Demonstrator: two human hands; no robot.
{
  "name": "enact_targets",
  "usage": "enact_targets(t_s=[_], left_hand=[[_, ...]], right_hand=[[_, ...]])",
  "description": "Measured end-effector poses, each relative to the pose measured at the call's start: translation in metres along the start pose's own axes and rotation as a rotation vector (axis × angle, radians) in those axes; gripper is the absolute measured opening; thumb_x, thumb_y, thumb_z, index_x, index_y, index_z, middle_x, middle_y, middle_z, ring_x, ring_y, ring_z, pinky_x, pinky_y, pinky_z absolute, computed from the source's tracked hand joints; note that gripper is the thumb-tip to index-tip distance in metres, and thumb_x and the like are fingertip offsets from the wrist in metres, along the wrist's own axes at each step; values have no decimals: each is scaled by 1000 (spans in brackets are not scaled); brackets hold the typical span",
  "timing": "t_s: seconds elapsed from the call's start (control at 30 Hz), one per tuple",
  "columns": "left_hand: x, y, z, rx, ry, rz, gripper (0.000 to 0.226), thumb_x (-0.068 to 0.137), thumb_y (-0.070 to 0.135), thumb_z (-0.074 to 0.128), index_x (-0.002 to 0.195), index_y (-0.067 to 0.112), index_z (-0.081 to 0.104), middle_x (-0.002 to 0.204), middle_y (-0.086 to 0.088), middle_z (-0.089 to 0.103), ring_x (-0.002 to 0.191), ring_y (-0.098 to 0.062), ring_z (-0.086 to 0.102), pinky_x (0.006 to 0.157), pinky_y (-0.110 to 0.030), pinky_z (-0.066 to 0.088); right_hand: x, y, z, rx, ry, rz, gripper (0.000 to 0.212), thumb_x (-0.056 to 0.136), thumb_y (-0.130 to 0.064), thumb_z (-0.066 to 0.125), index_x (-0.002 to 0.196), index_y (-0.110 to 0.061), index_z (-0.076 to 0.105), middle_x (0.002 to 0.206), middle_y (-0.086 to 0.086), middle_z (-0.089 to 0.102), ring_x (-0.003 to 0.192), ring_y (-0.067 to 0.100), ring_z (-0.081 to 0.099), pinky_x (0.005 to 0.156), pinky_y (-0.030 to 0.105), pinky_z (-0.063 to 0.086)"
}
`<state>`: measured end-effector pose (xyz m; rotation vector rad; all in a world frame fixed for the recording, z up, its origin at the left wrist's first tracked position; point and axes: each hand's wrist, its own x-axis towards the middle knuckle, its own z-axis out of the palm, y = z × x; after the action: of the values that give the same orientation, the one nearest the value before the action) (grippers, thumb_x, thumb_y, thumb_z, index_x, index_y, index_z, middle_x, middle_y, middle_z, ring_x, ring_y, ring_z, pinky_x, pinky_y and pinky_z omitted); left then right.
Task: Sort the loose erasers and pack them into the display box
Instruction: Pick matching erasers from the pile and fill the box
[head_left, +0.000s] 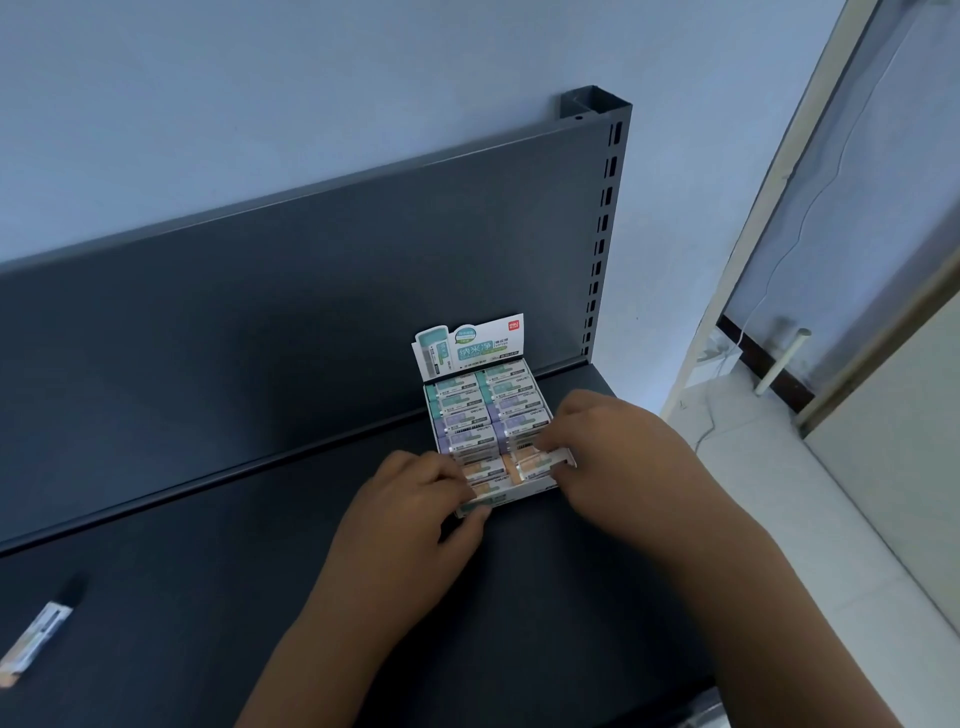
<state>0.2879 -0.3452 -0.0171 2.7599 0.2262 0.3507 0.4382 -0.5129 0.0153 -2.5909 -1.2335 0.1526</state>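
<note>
A white display box (540, 486) with an upright printed header card (470, 345) stands on the dark shelf (156, 597). Two columns of wrapped erasers (488, 410) fill it: green ones at the back, purple in the middle, orange at the front. My left hand (415, 514) grips the box's front left corner, thumb on the front wall. My right hand (608, 447) pinches an orange eraser (537, 460) at the front right of the box. Both hands hide part of the front row.
One loose wrapped eraser (36, 636) lies at the shelf's far left near the front edge. A dark back panel (311, 291) with a slotted upright (602, 228) rises behind the box. To the right are a tiled floor (779, 467) and a doorway.
</note>
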Motion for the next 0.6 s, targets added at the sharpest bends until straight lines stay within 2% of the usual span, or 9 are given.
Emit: enact_targets(t_s=[0.23,0.4,0.6], left_hand=[[5,4,-1,38,25,84,26,91,48,56,106,36,73,95,26,70,86,-9,46,68,-33,46],[8,3,-4,81,-18,74,31,90,55,55,108,37,73,88,28,67,85,-7,43,70,-31,45],[3,2,-1,26,-9,52,30,91,53,57,110,36,71,98,27,68,90,-7,45,72,-33,49]], right_hand=[[2,2,0,17,-27,14,33,88,-25,61,118,-32,72,107,-11,56,95,14,59,79,34,56],[3,0,-2,44,-36,19,36,88,-22,60,120,-34,71,110,-13,56,97,13,58,80,34,56],[1,1,0,91,-67,37,42,87,-12,54,119,-33,71,115,-13,59,102,13,59,85,32,55]])
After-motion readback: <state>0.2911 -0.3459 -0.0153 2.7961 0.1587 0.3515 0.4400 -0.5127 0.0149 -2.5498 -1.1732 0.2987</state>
